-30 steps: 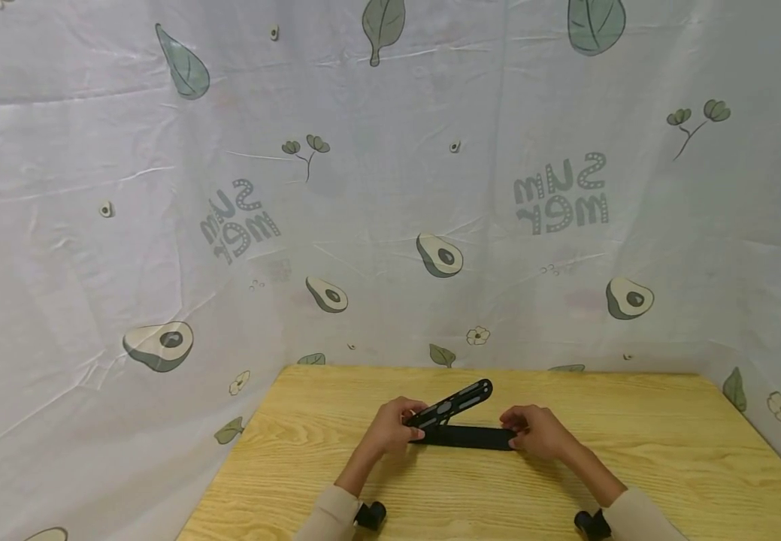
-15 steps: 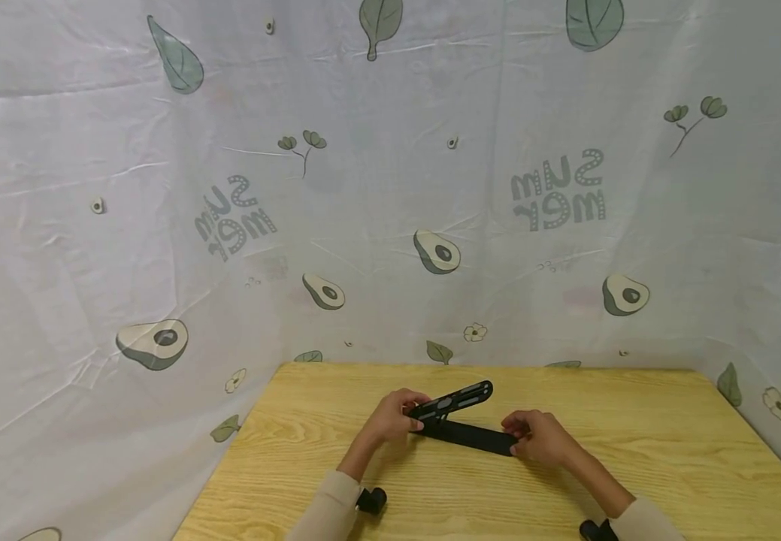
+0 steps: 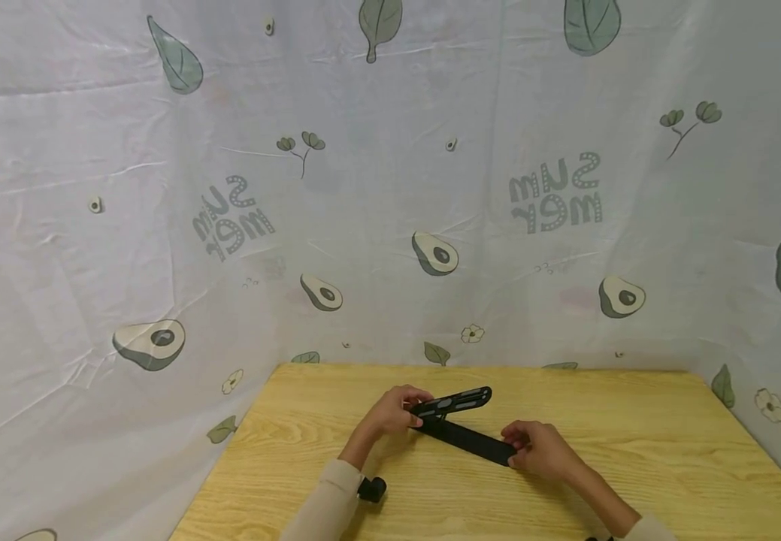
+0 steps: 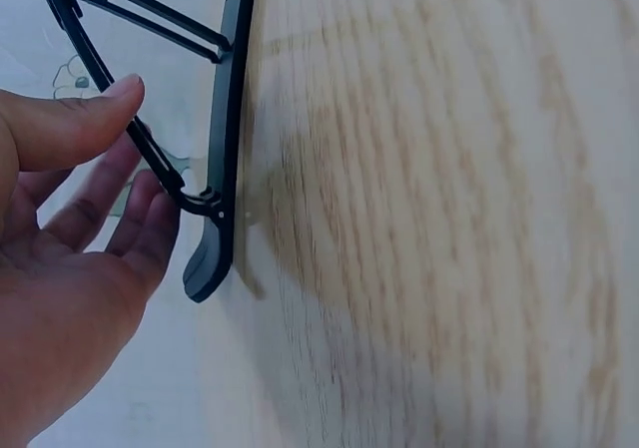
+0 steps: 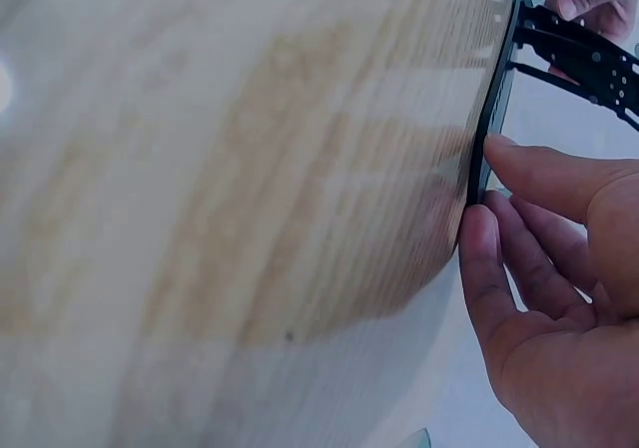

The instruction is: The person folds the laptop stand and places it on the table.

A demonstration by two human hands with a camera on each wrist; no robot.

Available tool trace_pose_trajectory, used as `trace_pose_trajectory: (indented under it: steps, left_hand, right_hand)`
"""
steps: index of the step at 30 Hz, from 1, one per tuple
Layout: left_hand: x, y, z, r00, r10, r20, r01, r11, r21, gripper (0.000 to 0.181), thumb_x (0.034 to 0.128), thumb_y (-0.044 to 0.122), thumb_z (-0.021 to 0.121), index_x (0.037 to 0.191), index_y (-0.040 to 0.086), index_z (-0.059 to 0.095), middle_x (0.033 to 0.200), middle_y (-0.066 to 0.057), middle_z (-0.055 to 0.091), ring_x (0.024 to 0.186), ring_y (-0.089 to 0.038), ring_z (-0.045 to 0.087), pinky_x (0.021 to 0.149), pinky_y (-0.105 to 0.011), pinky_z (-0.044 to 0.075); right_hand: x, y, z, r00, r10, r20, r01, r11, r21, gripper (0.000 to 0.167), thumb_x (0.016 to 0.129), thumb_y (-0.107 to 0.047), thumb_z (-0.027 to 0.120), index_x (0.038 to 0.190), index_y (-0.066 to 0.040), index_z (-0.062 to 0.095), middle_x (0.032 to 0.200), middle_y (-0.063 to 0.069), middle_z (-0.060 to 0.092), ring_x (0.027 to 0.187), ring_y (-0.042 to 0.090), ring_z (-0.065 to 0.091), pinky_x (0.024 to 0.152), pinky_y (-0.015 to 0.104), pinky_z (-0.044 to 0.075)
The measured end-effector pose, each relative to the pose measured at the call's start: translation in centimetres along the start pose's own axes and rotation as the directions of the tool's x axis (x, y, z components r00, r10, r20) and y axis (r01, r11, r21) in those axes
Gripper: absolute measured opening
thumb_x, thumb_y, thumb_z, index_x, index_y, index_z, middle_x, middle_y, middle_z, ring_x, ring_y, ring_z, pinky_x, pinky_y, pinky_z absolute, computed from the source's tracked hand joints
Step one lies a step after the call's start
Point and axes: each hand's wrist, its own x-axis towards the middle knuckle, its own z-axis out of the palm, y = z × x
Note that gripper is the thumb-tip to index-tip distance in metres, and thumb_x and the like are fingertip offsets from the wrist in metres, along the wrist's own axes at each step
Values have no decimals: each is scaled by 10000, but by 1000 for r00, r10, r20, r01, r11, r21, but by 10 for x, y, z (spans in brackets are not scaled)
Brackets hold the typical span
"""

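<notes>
A black hinged stand (image 3: 467, 439) has a flat lower bar low over or on the wooden table and a slotted upper arm (image 3: 454, 403) raised at an angle. My left hand (image 3: 393, 412) pinches the upper arm near the hinged end; in the left wrist view the thumb and fingers of this hand (image 4: 80, 209) lie on either side of it, and thin struts (image 4: 150, 14) join the two parts. My right hand (image 3: 542, 449) holds the bar's other end, thumb and fingertips at its edges, as the right wrist view shows at the bar (image 5: 491, 109) and hand (image 5: 559, 258).
The wood-grain table (image 3: 322, 391) stretches out around both hands. Behind it and at the sides hangs a pale sheet (image 3: 363, 195) printed with avocados, leaves and flowers. A black wrist device (image 3: 372, 490) is on the left forearm.
The stand has turned, its right end moving nearer to me and its left end slightly away. The raised arm leans lower. Both hands have moved with the stand, still holding it.
</notes>
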Motion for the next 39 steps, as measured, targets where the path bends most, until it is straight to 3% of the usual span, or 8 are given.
trace_pose_trajectory:
  steps: [5,7,12,17,24,30,36,39]
  left_hand:
    - [-1,-1,0,1000,17,16,-17,1000,-20,495,843,-117,759,1310,48,754,1306,-183,689,1082,-290,699,897,-404,610]
    - [-2,-1,0,1000,27,15,-27,999,-28,501,844,-122,757,1320,31,745,1326,-199,688,1125,-339,705,958,-475,614]
    - [-9,-1,2,999,39,-33,-39,999,-14,457,872,-82,783,1314,32,749,1342,-205,689,1195,-403,677,1032,-584,571]
    - [-21,3,8,989,31,-143,-32,999,-6,313,934,38,809,1245,31,773,1244,-198,717,1083,-355,726,899,-410,609]
    - [-34,19,18,953,-41,-299,21,997,-69,258,950,129,821,1170,3,776,1120,-176,769,909,-255,724,697,-243,574]
    - [-38,25,28,946,-70,-318,44,995,-88,282,959,157,817,1195,10,767,1055,-141,750,830,-178,680,643,-228,553]
    - [-37,24,33,940,-79,-331,64,996,-54,281,972,173,806,1210,29,770,1041,-102,745,864,-141,665,681,-256,551]
    - [-35,24,34,931,-79,-356,73,997,-30,250,970,176,806,1176,35,780,1035,-101,750,875,-162,679,705,-269,557]
  right_hand:
    - [-4,-1,1,1000,-13,-1,13,1000,11,391,859,-42,851,1211,55,715,1126,117,758,926,170,682,769,238,570]
    - [-4,-2,0,1000,-15,0,15,1000,12,391,860,-44,855,1210,58,714,1124,116,759,922,166,684,770,238,571]
    - [-2,-2,1,1000,-9,10,9,1000,25,393,862,-46,858,1209,66,710,1104,108,761,906,152,683,765,229,572]
    - [3,0,0,998,-64,7,64,998,8,339,875,-32,838,1172,76,718,1036,99,752,851,69,656,733,228,570]
    - [14,2,-6,997,-64,50,63,998,17,238,927,-20,788,1140,65,726,964,74,727,816,31,631,705,221,558]
    - [22,7,-12,995,-5,103,1,999,42,275,933,-37,798,1180,54,720,1011,76,736,845,50,651,724,218,559]
    - [24,5,-12,988,-12,156,-2,996,92,308,933,-39,799,1205,70,705,1035,88,732,848,53,641,728,227,556]
    - [24,2,-12,988,-10,155,-5,995,97,306,920,-22,803,1198,68,709,1031,84,731,845,59,635,721,224,551]
